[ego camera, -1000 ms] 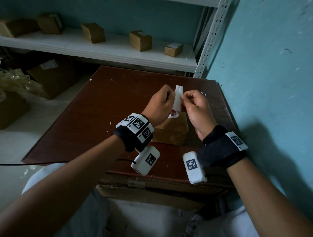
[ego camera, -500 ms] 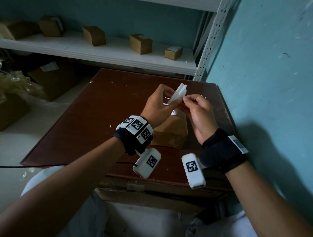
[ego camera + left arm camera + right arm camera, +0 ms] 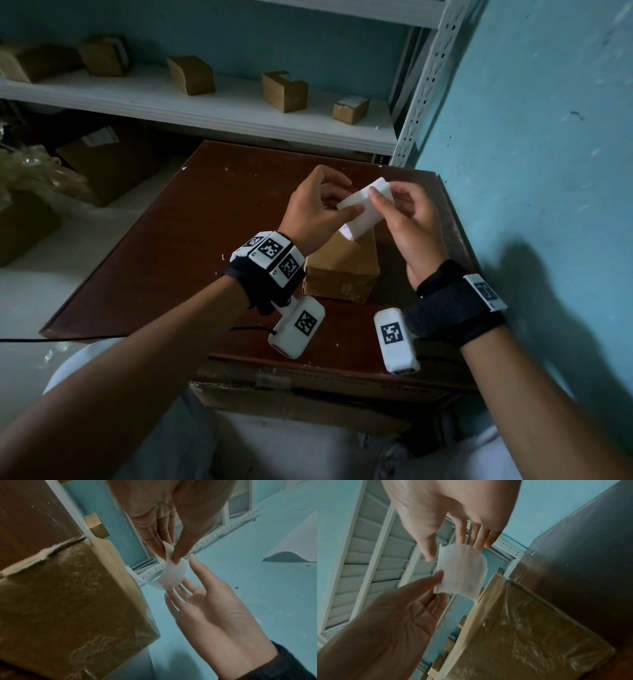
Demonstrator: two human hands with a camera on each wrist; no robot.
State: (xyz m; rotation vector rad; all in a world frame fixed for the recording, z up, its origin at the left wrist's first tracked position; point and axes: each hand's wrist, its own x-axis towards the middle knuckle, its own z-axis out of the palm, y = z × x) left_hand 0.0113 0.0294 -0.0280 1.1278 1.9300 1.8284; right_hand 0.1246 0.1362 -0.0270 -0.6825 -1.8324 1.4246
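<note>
A small white paper label (image 3: 363, 212) hangs in the air over a brown cardboard box (image 3: 342, 270) that lies on the dark red-brown table (image 3: 171, 246). My left hand (image 3: 346, 202) pinches the label's left edge between thumb and fingers; the left wrist view shows that pinch on the curled, translucent label (image 3: 171, 577). My right hand (image 3: 394, 205) is at the label's right side. Its straight fingers (image 3: 476, 538) touch the back of the label (image 3: 462, 572), and its thumb lies just beside the edge. The box (image 3: 68, 601) has clear tape over its top.
A white shelf (image 3: 205, 106) behind the table carries several small cardboard boxes. Its perforated upright (image 3: 424, 78) meets the blue wall (image 3: 531, 137) that runs close along the table's right edge. Larger cartons (image 3: 102, 161) stand on the floor at the left.
The label stood upright and narrow between both pinching hands; now it is tilted over and spread wider. The right hand's fingers have straightened, and both hands sit slightly farther apart.
</note>
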